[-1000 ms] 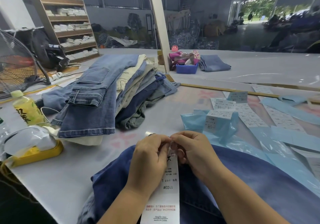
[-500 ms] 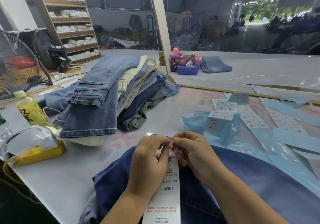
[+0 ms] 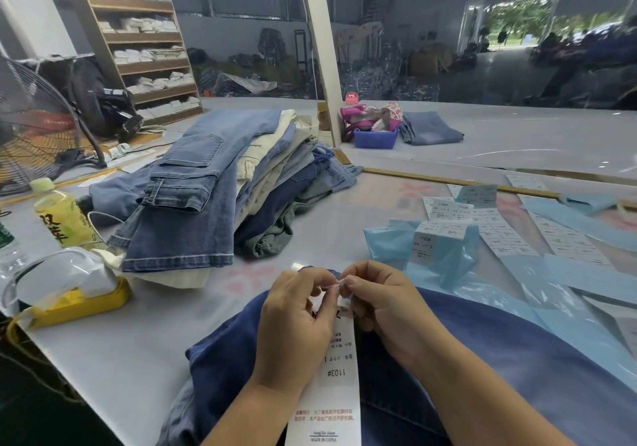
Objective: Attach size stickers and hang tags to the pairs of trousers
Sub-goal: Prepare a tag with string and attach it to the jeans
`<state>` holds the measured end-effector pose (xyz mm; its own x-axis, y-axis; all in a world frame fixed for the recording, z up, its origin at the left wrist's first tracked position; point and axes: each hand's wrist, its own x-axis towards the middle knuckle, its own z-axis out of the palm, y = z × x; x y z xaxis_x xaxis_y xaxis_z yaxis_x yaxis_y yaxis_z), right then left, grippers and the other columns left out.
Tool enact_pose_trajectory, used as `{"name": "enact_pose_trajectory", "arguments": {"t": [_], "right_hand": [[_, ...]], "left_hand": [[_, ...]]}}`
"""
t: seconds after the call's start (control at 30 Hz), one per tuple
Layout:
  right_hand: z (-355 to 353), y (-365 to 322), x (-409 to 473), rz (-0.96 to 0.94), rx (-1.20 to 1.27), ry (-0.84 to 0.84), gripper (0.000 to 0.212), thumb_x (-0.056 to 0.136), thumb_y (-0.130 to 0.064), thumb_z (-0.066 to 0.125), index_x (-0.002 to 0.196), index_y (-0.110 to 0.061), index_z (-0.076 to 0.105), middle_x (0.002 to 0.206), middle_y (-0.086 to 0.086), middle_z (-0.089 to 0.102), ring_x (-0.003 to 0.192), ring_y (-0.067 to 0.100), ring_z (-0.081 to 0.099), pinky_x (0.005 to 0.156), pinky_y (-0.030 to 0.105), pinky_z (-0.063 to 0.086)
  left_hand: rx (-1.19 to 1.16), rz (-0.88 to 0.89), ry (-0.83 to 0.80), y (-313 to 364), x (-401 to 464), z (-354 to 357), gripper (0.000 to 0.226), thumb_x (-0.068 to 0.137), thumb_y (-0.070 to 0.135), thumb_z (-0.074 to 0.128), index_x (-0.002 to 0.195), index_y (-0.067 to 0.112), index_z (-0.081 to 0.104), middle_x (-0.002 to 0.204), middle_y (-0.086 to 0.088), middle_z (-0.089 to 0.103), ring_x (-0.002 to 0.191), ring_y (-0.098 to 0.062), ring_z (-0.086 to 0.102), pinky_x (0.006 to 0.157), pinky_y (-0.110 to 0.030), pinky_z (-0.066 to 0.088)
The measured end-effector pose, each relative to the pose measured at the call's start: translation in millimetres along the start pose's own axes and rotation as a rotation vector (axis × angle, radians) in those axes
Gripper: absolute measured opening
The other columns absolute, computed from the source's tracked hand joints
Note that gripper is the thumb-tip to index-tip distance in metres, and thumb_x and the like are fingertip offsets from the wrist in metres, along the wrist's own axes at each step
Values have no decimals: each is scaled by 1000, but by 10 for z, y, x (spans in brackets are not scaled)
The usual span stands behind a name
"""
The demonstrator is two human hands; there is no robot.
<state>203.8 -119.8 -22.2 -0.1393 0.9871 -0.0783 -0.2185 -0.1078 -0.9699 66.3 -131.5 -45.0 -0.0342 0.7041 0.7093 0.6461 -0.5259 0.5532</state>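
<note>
**Currently: one hang tag held at trouser waist**

One long white paper hang tag [image 3: 331, 387] lies on one dark blue denim pair of trousers [image 3: 517, 369], long axis running toward the person. Left hand [image 3: 293, 321] and right hand [image 3: 382, 311] together pinch its far end. One stack of folded denim trousers [image 3: 193, 200] sits beyond.

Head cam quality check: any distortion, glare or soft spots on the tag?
Head view: wide-angle bend, the post leans and the table edge curves; lighting even, sheen on the far table, doorway blown bright; hang tag print "1103#" is sharp, the fine print at both hands unreadable.
</note>
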Motion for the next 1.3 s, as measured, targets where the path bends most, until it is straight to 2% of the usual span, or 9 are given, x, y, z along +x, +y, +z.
{"name": "enact_pose_trajectory", "arguments": {"t": [0.13, 0.3, 0.53, 0.6, 0.7, 0.83, 0.97, 1.2, 1.3], "right_hand": [[12, 4, -3, 12, -25, -4, 14, 91, 0, 54, 81, -8, 59, 63, 1, 55, 48, 9, 40, 43, 20, 31], [41, 25, -13, -22, -169, 21, 16, 89, -4, 57, 75, -9, 59, 54, -3, 50, 45, 8, 40, 40, 21, 31], [-46, 23, 21, 64, 9, -30, 14, 92, -10, 61, 79, -8, 61, 58, -1, 49, 46, 7, 39, 39, 16, 30], [-68, 38, 36, 76, 6, -41, 13, 91, -8, 63, 78, -7, 61, 57, 1, 48, 45, 7, 39, 38, 16, 31], [-98, 44, 52, 79, 3, -59, 17, 89, -6, 64, 72, -9, 60, 56, 1, 49, 44, 8, 39, 37, 16, 31], [-120, 55, 60, 87, -5, -78, 17, 89, -5, 63, 73, -8, 59, 57, 3, 49, 44, 8, 40, 37, 17, 32], [-126, 27, 68, 101, -57, -94, 19, 88, -2, 60, 71, -8, 56, 55, 3, 47, 43, 9, 37, 37, 17, 29], [-194, -58, 114, 171, -221, -114, 27, 86, 1, 57, 63, -12, 50, 54, 4, 44, 44, 11, 31, 40, 16, 22], [-220, -82, 137, 203, -274, -126, 28, 85, -1, 58, 61, -13, 50, 55, 4, 43, 43, 11, 31, 40, 16, 23]], "left_hand": [[-8, -2, -6, 11, -8, -2, 16, 80, 8, 79, 83, 20, 68, 78, 14, 58, 74, -6, 54, 63, -12, 44], [-23, -32, -19, -14, -3, 4, 16, 80, 8, 79, 84, 19, 68, 77, 13, 60, 72, -7, 56, 60, -12, 45], [-51, -1, -36, -30, 0, 10, 16, 82, 8, 77, 89, 19, 69, 78, 12, 63, 68, -3, 55, 64, -7, 42], [-83, -16, -43, -27, -4, 12, 20, 83, 7, 76, 93, 22, 68, 80, 10, 66, 70, -1, 57, 65, -6, 42], [-144, -55, -74, -28, -8, 11, 39, 84, 7, 75, 97, 40, 57, 77, 10, 67, 66, -4, 58, 63, -7, 42], [-178, -69, -112, -42, -14, 17, 43, 84, 6, 74, 98, 38, 49, 75, 7, 67, 60, -8, 56, 58, -8, 40], [-192, -92, -164, -54, -29, 28, 44, 84, 2, 72, 100, 34, 46, 75, 7, 64, 64, -9, 57, 59, -9, 41], [-83, -21, -224, -50, -35, 36, 54, 83, 1, 72, 94, 43, 39, 82, 12, 62, 80, -5, 61, 64, -6, 42], [-26, 36, -241, -41, -33, 38, 47, 82, 3, 71, 94, 36, 41, 83, 14, 58, 85, -5, 57, 67, -10, 44]]}}
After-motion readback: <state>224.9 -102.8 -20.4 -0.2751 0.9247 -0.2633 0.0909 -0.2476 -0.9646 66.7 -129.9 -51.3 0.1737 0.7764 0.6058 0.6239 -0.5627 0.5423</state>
